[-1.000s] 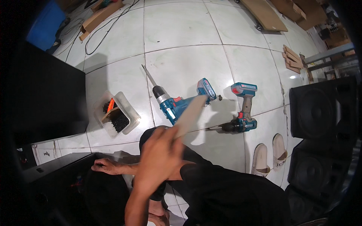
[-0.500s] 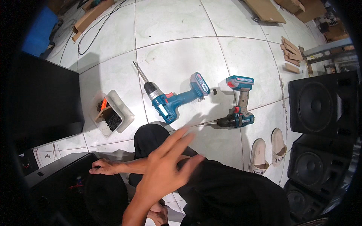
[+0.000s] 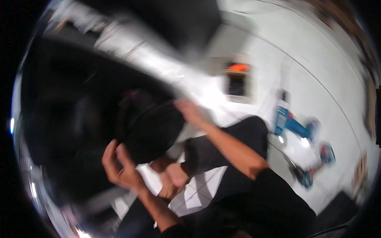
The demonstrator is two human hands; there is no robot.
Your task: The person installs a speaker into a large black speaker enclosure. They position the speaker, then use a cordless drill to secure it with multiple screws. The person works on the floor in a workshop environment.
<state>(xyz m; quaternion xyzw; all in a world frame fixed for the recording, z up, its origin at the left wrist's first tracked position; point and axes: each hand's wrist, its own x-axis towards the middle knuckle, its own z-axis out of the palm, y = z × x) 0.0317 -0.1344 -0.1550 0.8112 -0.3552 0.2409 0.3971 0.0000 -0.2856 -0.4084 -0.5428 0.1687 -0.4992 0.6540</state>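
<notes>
A round black speaker driver (image 3: 154,133) sits at an open black speaker cabinet (image 3: 67,115) in front of me, slightly blurred. My right hand (image 3: 191,114) is closed at the driver's upper right rim, its fingertips partly lost in the dark. At the lower left rim is my left hand (image 3: 122,168), its thumb and fingers apart and curved. Whether its fingertips touch the driver is hard to make out. Faint coloured wires (image 3: 131,95) show inside the cabinet beyond the driver.
A plastic tub (image 3: 238,97) with an orange item and dark contents stands beyond my right hand. Two blue cordless drills, one nearer the tub (image 3: 291,125) and another (image 3: 307,176), lie at right. My bare feet (image 3: 172,178) are below the driver. A big black box (image 3: 174,20) stands beyond.
The view has swung left to the cabinet, shifting the drills and tub rightward. My left hand, raised in mid-air before, is now at the driver's rim. My right hand remains at the rim.
</notes>
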